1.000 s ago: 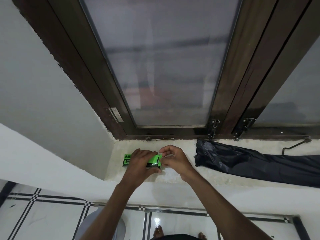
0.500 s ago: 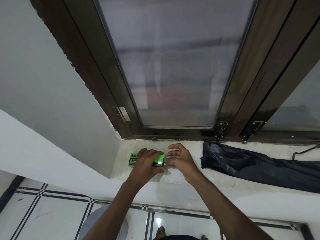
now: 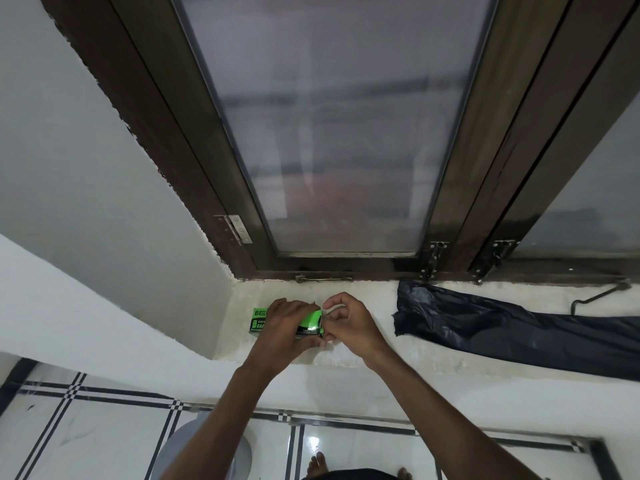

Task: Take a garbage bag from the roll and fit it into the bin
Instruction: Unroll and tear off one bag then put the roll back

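1. Your left hand (image 3: 282, 327) lies over the green box (image 3: 259, 322) of garbage bags on the window sill (image 3: 346, 355), fingers curled down round its top and near side, gripping it
2. Your right hand (image 3: 349, 323) sits at the box's right end, touching it; thumb and forefinger are bent together in a pinch at the end flap, the other fingers curled under. Whether they hold the flap or the edge of a bag, you cannot tell from here
3. The box rests flat on the sill near its left corner, close to the white wall (image 3: 104, 168); only its left part with the printed label shows past your knuckles
4. A black garbage bag (image 3: 502, 327) lies loose and crumpled along the sill to your right, well apart from both hands, running off the right edge of view
5. The grey bin (image 3: 180, 452) stands on the tiled floor (image 3: 86, 438) below the sill, partly hidden behind your left forearm
6. Above the sill is the dark wooden window frame (image 3: 460, 168) with frosted glass, its latches just behind the black bag
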### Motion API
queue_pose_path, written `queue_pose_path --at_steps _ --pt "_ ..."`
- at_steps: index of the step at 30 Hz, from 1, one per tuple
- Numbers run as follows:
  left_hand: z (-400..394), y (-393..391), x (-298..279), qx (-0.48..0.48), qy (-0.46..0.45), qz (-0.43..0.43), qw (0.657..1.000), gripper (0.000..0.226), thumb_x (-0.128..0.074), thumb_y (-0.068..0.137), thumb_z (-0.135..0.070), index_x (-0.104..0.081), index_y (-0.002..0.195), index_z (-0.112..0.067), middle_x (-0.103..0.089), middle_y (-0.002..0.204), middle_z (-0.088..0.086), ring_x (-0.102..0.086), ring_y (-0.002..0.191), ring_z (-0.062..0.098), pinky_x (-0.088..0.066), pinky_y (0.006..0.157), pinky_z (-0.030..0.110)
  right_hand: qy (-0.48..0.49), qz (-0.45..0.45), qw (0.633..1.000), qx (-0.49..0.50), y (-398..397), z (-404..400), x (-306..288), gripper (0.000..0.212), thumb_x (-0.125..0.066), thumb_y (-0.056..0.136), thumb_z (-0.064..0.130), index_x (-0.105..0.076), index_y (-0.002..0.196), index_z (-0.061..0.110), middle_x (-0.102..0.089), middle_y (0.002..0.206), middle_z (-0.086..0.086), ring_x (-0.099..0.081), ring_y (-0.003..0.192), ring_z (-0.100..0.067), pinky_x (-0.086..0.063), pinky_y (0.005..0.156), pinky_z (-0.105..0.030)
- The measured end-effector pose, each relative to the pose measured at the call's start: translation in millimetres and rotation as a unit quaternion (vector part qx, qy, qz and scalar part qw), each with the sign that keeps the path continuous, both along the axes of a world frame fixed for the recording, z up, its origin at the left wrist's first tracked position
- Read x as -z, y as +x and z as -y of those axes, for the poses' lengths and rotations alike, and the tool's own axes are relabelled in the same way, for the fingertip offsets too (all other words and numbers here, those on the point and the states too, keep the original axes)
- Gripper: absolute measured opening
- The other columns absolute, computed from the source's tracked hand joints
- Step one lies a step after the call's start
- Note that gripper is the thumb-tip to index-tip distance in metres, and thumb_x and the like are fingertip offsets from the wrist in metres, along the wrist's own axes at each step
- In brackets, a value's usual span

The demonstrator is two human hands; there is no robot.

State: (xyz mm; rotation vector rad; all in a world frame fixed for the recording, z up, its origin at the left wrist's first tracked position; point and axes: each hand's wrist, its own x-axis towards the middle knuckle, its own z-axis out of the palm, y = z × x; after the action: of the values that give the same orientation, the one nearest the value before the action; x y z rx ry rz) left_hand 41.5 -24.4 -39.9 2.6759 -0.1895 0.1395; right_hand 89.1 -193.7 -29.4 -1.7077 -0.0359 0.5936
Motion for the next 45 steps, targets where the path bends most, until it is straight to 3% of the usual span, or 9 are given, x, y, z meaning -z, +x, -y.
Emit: queue_pose_path --at_steps 6,15,24,28,32,37,41,43,45 --pt "1.2 -1.4 -1.7 -0.002 0.006 -0.004 1.000 0.061 -0.083 0.068 -0.047 -0.066 0.120 -0.020 -0.069 0.117 -0.003 -0.060 0.108 0.020 -0.029 0.100 0.027 -0.025 0.030 0.999 0.009 -5.4 -1.6 4.8 0.032 -0.061 0.082 0.002 -0.048 0.097 0.028 -0.064 0.081 -0.009 -0.063 0.074 -0.018 -0.057 0.075 -0.048" --pt "2.4 -1.3 -4.3 -0.007 0.001 -0.010 1.000 0.061 -0.084 0.068 -0.043 -0.066 0.121 -0.018 -0.069 0.116 -0.001 -0.060 0.107 0.021 -0.028 0.102 0.027 0.009 0.001 1.000 -0.003 -4.1 3.2 -0.1 0.035 -0.066 0.083 -0.005 -0.055 0.103 0.021 -0.070 0.090 -0.014 -0.066 0.078 -0.016 -0.054 0.064 -0.028" --pt "5.9 -4.1 -7.1 -0.024 -0.019 -0.019 0.999 0.071 -0.083 0.070 -0.043 -0.058 0.131 -0.018 -0.066 0.122 0.000 -0.056 0.115 0.023 -0.027 0.104 0.028 0.028 -0.022 0.999 -0.013 -4.0 5.4 -2.4 0.036 -0.065 0.082 -0.008 -0.065 0.112 0.013 -0.072 0.084 -0.013 -0.068 0.069 -0.019 -0.059 0.078 -0.044" --pt "9.2 -5.4 -14.6 -0.069 -0.069 -0.062 0.993 0.082 -0.083 0.071 -0.042 -0.041 0.140 -0.027 -0.061 0.125 -0.004 -0.041 0.124 0.020 -0.035 0.099 0.032 0.007 0.015 0.999 -0.032 -2.9 4.0 -10.3 0.050 -0.052 0.082 -0.010 -0.052 0.119 0.025 -0.074 0.091 -0.013 -0.071 0.083 -0.019 -0.055 0.078 -0.031" --pt "1.4 -3.7 -18.9 -0.061 -0.059 -0.087 0.993 0.087 -0.084 0.068 -0.047 -0.039 0.140 -0.028 -0.063 0.125 -0.004 -0.043 0.124 0.023 -0.036 0.102 0.038 -0.028 0.033 0.997 -0.062 2.2 8.4 -17.7 0.042 -0.049 0.086 -0.006 -0.058 0.113 0.026 -0.078 0.087 -0.002 -0.072 0.089 -0.014 -0.051 0.077 -0.023" --pt "-23.3 2.8 -21.9 -0.069 -0.034 -0.084 0.993 0.093 -0.085 0.062 -0.050 -0.040 0.141 -0.029 -0.061 0.124 -0.006 -0.047 0.119 0.023 -0.037 0.101 0.038 -0.040 0.074 0.996 0.001 7.7 35.1 -20.6 0.031 -0.043 0.093 -0.001 -0.065 0.101 0.020 -0.077 0.087 0.000 -0.071 0.082 -0.016 -0.054 0.079 -0.032" --pt "-22.6 4.1 -26.9 -0.041 -0.057 -0.068 0.995 0.100 -0.089 0.053 -0.053 -0.043 0.139 -0.032 -0.050 0.134 -0.013 -0.041 0.125 0.011 -0.037 0.104 0.032 -0.012 0.103 0.992 0.077 9.0 82.5 -26.2 0.028 -0.046 0.090 -0.013 -0.067 0.100 0.003 -0.073 0.086 -0.011 -0.067 0.070 -0.008 -0.051 0.067 -0.017" --pt "-1.1 7.6 -34.7 -0.019 -0.083 -0.048 0.995 0.086 -0.088 0.060 -0.050 -0.050 0.134 -0.030 -0.047 0.133 -0.017 -0.040 0.122 0.005 -0.037 0.102 0.028 -0.017 0.117 0.984 0.132 8.3 114.5 -26.5 0.026 -0.049 0.089 -0.015 -0.068 0.097 0.001 -0.072 0.086 -0.012 -0.066 0.069 -0.004 -0.050 0.065 -0.013" --pt "30.6 15.6 -40.0 0.006 -0.100 0.000 0.995 0.054 -0.081 0.074 -0.046 -0.061 0.121 -0.028 -0.056 0.123 -0.016 -0.049 0.114 0.005 -0.043 0.096 0.027 -0.032 0.135 0.970 0.201 7.3 154.1 -24.1 0.028 -0.052 0.090 -0.015 -0.069 0.089 0.006 -0.071 0.084 -0.013 -0.066 0.070 -0.007 -0.051 0.066 -0.013"
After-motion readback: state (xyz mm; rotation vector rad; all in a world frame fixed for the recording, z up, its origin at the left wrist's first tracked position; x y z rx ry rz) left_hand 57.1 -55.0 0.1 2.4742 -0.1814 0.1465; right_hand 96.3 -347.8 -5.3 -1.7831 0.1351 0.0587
